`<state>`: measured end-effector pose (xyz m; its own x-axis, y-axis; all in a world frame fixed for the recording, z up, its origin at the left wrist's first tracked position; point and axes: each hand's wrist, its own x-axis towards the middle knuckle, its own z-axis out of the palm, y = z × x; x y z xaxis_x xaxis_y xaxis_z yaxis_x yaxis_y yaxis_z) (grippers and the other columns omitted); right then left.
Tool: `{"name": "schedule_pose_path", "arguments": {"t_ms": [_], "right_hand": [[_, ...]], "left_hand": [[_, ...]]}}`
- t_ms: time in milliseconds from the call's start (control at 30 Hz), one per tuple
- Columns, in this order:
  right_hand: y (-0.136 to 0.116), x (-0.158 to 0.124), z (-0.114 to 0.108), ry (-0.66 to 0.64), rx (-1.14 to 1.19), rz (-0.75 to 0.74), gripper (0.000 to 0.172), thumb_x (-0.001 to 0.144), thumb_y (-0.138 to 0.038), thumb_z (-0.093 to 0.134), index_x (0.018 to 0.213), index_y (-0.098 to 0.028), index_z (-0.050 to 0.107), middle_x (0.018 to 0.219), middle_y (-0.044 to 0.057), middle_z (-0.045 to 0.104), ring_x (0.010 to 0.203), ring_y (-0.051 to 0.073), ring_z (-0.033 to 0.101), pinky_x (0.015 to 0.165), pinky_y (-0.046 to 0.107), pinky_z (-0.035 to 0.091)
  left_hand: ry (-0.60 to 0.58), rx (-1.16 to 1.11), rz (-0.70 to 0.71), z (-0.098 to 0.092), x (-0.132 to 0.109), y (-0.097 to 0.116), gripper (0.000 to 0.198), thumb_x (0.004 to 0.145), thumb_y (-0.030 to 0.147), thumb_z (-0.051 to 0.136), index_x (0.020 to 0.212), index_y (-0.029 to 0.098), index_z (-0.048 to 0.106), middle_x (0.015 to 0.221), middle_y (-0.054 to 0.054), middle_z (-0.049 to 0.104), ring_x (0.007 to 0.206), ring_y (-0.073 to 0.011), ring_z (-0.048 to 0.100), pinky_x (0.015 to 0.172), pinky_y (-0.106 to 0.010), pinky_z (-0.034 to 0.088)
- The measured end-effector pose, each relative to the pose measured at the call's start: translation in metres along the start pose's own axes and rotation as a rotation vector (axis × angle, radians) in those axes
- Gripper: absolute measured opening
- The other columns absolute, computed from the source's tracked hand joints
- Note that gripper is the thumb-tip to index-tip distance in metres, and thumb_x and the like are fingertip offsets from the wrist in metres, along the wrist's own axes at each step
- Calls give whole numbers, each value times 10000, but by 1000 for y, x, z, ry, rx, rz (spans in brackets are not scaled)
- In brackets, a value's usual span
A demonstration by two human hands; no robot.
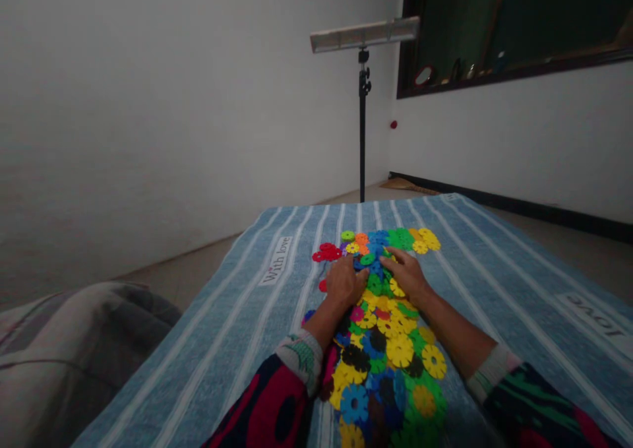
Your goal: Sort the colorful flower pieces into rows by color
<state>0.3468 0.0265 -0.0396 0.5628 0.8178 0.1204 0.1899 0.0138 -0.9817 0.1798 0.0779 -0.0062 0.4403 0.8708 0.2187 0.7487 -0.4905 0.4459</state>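
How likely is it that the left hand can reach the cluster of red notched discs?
Probably yes: the red notched discs lie just beyond the left hand, with nothing visible between them.

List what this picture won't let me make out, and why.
In the head view:
Near end of the disc pile: cut off by the bottom edge.
Whatever lies beneath the left hand and right hand: covered by them.
Foot of the black stand: hidden behind the striped cloth.
Small objects by the window: too small and dark.
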Motion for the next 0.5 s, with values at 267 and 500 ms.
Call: {"name": "schedule_pose_path", "arguments": {"t_ms": [267, 500], "right_hand": [[-39, -46, 29, -229, 398, 128, 518, 708, -549, 710, 1092, -201, 711, 963, 63, 760, 890, 289, 704, 780, 408, 564], [-73, -83, 10, -448, 530, 128, 477, 659, -498, 811, 1056, -244, 735, 1059, 53, 743, 1033, 297, 659, 900, 416, 509]], "left_hand": [[-81, -578, -84, -25, -8, 9, 276, 825, 241, 568, 1038, 144, 713, 1011, -60, 738, 957, -220, 665, 874, -327, 512], [-231, -818, -45, -73, -44, 2, 443, 759, 356, 660, 1163, 174, 684, 1153, -69, 713, 1048, -233, 648, 905, -342, 509]]}}
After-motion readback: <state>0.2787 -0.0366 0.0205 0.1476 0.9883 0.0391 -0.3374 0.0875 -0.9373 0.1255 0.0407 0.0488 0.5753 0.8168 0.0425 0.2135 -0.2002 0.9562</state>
